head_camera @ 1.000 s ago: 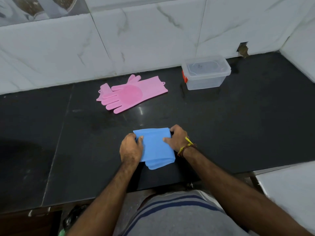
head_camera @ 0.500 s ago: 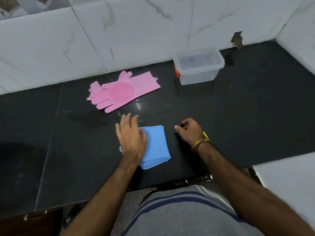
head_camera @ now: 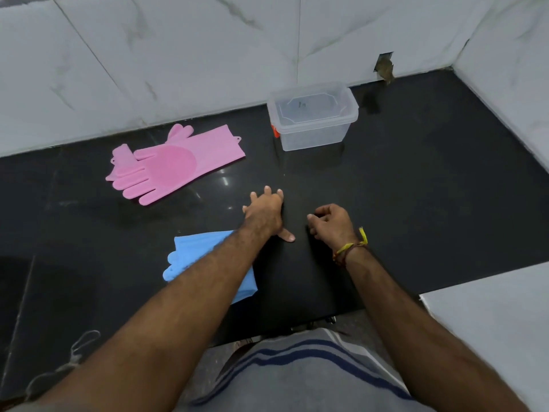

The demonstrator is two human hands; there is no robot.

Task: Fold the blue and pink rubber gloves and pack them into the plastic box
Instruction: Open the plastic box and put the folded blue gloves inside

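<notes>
The folded blue gloves (head_camera: 193,254) lie on the black counter near its front edge, partly hidden under my left forearm. My left hand (head_camera: 264,214) is stretched out past them with fingers spread and holds nothing. My right hand (head_camera: 329,224) hovers just to its right, fingers loosely curled and empty. The pink gloves (head_camera: 175,165) lie flat and unfolded, one on top of the other, at the back left. The clear plastic box (head_camera: 312,117), with its lid on and an orange clip on its left side, stands at the back near the wall.
The black counter (head_camera: 430,188) meets white marble wall tiles at the back and on the right. A white surface (head_camera: 490,316) adjoins the counter at the lower right. A small hole (head_camera: 384,69) shows in the wall behind the box.
My left hand has lifted off the blue gloves and reached forward toward the middle of the counter. The blue gloves now lie released behind it. My right hand stays about where it was.
</notes>
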